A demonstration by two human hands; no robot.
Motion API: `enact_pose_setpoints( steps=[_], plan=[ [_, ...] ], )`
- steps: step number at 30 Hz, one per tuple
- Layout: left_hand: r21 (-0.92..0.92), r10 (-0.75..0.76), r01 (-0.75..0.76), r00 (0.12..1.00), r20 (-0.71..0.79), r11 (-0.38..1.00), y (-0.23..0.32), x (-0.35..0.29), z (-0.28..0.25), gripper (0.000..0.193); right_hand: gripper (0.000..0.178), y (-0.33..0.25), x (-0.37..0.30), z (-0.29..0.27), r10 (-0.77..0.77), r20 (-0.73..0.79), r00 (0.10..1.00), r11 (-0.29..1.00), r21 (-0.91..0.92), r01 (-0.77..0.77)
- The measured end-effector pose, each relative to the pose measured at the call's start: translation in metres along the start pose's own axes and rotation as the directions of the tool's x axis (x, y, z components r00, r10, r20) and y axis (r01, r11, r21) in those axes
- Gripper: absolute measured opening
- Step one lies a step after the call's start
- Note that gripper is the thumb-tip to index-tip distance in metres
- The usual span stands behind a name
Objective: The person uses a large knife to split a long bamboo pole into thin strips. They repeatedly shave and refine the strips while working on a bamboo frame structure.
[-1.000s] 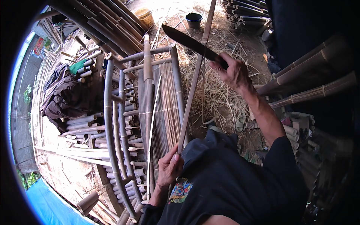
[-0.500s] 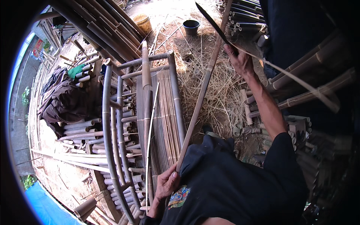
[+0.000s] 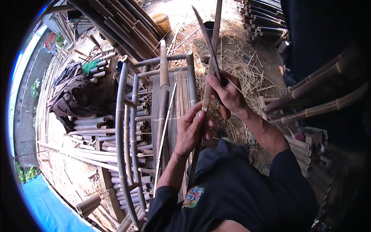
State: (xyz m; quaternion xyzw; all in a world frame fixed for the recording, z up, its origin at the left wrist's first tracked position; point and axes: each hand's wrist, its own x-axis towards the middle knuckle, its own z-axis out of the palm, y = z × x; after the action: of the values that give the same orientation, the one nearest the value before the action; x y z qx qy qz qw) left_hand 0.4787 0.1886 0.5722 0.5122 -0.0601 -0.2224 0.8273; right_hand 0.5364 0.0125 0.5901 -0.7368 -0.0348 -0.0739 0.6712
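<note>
Head view: left hand (image 3: 190, 129) clamped round long bamboo strip (image 3: 206, 96) mid-length, right hand (image 3: 228, 92) gripping knife (image 3: 206, 46) blade-up against it just beyond; probably light, stiff but whippy, splintery edges, best held low near the lap, clear of blade.

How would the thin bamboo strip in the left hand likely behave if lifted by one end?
The bamboo strip is long and very thin, so it would probably flex and feel light. The left hand grips it without visible strain.
</note>
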Motion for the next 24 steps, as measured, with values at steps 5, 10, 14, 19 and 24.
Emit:
enact_pose_setpoints(
  steps=[5, 10, 14, 19, 24],
  plan=[
    [0.018, -0.011, 0.015, 0.985, -0.172, 1.0, 0.014, 0.01, -0.006, 0.029, 0.05, 0.002, -0.025, -0.017, -0.313, 0.231, 0.921, 0.644, -0.661, 0.385],
    [0.11, 0.037, -0.014, 0.977, -0.208, 0.994, 0.006, 0.008, 0.003, 0.022, 0.058, 0.029, -0.037, -0.021, -0.369, 0.305, 0.878, 0.576, -0.666, 0.474],
    [0.099, 0.04, -0.018, 0.973, -0.227, 0.995, 0.004, 0.0, 0.012, 0.035, 0.05, 0.012, -0.017, -0.032, -0.214, 0.176, 0.961, 0.652, -0.707, 0.275],
    [0.081, 0.02, -0.003, 0.976, -0.215, 0.997, -0.009, -0.003, 0.01, 0.043, 0.05, 0.021, -0.021, -0.041, -0.237, 0.268, 0.934, 0.662, -0.659, 0.357],
    [0.144, -0.015, 0.048, 0.975, -0.22, 0.988, -0.023, -0.004, 0.019, 0.047, 0.046, 0.029, 0.01, -0.068, -0.212, 0.17, 0.962, 0.685, -0.676, 0.27]
  ],
)
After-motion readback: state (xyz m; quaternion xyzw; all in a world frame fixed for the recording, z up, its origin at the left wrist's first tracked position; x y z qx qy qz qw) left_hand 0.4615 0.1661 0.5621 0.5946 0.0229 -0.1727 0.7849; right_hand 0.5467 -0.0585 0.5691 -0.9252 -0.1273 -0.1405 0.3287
